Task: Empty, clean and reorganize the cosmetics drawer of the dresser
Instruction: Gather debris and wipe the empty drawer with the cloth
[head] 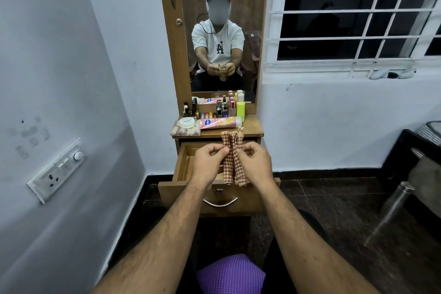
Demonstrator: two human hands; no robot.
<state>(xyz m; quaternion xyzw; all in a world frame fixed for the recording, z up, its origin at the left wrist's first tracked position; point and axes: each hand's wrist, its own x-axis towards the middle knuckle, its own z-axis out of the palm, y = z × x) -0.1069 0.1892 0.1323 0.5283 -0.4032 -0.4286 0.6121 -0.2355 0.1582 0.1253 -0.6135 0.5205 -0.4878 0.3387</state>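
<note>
Both hands pinch a checked cloth, upright, over the open drawer. Left grip on its left fold, right grip on its right. Cosmetics crowd the surface behind.

Home bedroom, mirrored dresser, cosmetics

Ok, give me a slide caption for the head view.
Both hands, left hand and right hand, hold a checked cloth over the open drawer, cosmetics on the dresser top.

Cloth above drawer; cosmetics behind.
</note>
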